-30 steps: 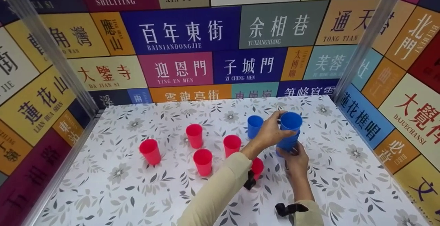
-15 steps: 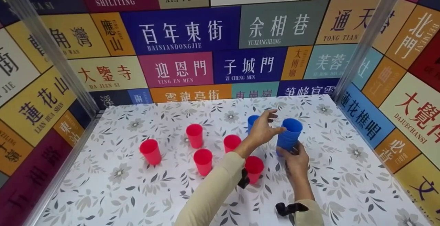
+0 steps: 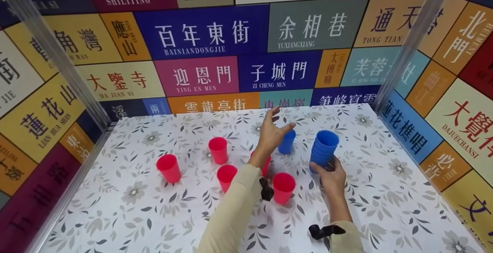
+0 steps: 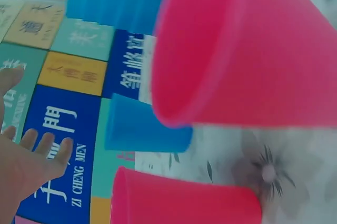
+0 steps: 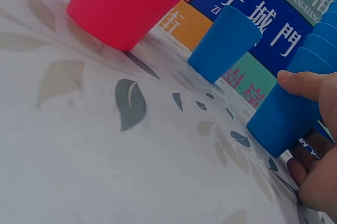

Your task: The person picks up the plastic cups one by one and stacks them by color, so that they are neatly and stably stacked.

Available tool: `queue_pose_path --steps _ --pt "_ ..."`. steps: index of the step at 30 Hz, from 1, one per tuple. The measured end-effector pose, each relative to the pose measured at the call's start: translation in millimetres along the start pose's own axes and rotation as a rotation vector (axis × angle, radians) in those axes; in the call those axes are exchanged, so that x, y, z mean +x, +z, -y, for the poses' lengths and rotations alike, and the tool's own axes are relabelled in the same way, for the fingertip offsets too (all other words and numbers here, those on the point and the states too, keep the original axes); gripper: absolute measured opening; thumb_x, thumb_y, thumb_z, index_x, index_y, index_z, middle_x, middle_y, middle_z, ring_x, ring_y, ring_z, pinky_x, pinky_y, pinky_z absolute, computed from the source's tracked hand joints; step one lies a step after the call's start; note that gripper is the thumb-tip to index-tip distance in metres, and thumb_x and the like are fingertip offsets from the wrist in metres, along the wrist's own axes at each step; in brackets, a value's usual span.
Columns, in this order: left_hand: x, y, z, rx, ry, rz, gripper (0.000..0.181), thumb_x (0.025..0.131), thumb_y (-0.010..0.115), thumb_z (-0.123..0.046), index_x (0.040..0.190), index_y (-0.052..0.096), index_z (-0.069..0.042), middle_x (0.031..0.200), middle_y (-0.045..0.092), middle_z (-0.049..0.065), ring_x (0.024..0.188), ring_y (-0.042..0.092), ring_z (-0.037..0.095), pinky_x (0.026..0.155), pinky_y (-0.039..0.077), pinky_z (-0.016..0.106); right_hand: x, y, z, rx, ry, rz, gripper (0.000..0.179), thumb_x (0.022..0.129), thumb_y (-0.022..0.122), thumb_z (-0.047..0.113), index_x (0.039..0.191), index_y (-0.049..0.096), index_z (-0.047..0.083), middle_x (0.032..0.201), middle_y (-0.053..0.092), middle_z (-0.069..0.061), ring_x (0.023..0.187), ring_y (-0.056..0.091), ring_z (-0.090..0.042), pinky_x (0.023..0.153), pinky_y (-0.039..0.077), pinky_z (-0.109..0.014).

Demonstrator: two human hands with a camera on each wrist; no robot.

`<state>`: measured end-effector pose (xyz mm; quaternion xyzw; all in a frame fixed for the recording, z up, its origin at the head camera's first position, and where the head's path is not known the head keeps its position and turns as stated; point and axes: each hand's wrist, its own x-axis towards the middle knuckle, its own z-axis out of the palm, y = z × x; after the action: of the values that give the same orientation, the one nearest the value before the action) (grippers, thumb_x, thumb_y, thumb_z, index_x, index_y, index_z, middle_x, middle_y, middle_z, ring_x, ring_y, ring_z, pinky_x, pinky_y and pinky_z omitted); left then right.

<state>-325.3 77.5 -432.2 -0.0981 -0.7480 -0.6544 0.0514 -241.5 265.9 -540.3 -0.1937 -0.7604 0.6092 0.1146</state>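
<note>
My right hand (image 3: 332, 174) grips the lower part of a stack of nested blue cups (image 3: 324, 147), which stands upright on the table. In the right wrist view the thumb lies along the bottom cup of the stack (image 5: 287, 103). My left hand (image 3: 271, 131) is raised with its fingers spread and holds nothing. Just right of it, partly covered in the head view, stands a single blue cup (image 3: 287, 143). A red cup (image 3: 265, 164) is half hidden behind the left wrist, and another red cup (image 3: 284, 187) stands right of the left sleeve.
Farther left on the flowered table (image 3: 115, 203) stand more upright red cups: one at the back (image 3: 218, 151), one at the far left (image 3: 168, 168), one partly behind the left sleeve (image 3: 226, 178). Walls with coloured sign panels (image 3: 204, 33) enclose the table's back and sides.
My left hand has let go of the top of the blue stack and moved left, away from it, to beside the single blue cup. The right hand has kept its grip.
</note>
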Motion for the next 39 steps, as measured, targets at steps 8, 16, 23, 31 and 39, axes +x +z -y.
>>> queue_pose_path --steps 8,16,23,31,39 --pt "-3.2 10.9 16.8 -0.056 0.046 -0.065 0.071 0.084 0.08 -0.013 0.146 0.047 -0.009 0.15 0.05 0.013 0.138 0.049 0.033 0.112 0.045 0.044 0.9 -1.0 1.3 0.046 0.0 -0.003 0.085 0.084 0.081 0.023 0.154 0.035 0.005 0.151 0.047 -0.023 0.14 0.047 -0.037 0.119 0.034 -0.045" --pt "-6.8 18.1 32.1 0.024 0.038 -0.069 0.071 0.084 0.08 -0.016 0.146 0.047 -0.01 0.151 0.049 0.014 0.142 0.044 0.031 0.118 0.038 0.045 0.1 -1.3 1.1 0.033 0.01 -0.005 0.088 0.083 0.082 0.025 0.154 0.034 0.006 0.153 0.046 -0.023 0.14 0.046 -0.037 0.12 0.033 -0.046" --pt "-5.7 16.0 34.7 0.015 0.014 -0.086 0.071 0.084 0.08 -0.013 0.146 0.047 -0.01 0.153 0.048 0.012 0.146 0.041 0.028 0.122 0.033 0.044 1.8 -2.4 0.9 0.008 0.01 -0.006 0.087 0.084 0.081 0.027 0.154 0.035 0.006 0.153 0.046 -0.022 0.141 0.045 -0.037 0.122 0.03 -0.046" --pt "-3.4 12.7 36.7 0.065 0.0 -0.05 0.074 0.084 0.08 -0.011 0.149 0.044 -0.008 0.154 0.046 0.015 0.147 0.038 0.031 0.122 0.032 0.046 2.6 -1.8 -1.0 0.008 0.006 -0.007 0.085 0.084 0.081 0.027 0.154 0.036 0.008 0.152 0.047 -0.021 0.141 0.046 -0.037 0.122 0.03 -0.046" --pt "7.3 -4.8 34.0 0.136 -0.001 0.008 0.073 0.085 0.079 -0.012 0.149 0.043 -0.007 0.153 0.048 0.015 0.146 0.04 0.031 0.118 0.038 0.045 1.6 -2.1 -0.8 -0.007 -0.005 0.002 0.085 0.085 0.08 0.028 0.154 0.036 0.007 0.151 0.048 -0.021 0.139 0.047 -0.036 0.12 0.031 -0.047"
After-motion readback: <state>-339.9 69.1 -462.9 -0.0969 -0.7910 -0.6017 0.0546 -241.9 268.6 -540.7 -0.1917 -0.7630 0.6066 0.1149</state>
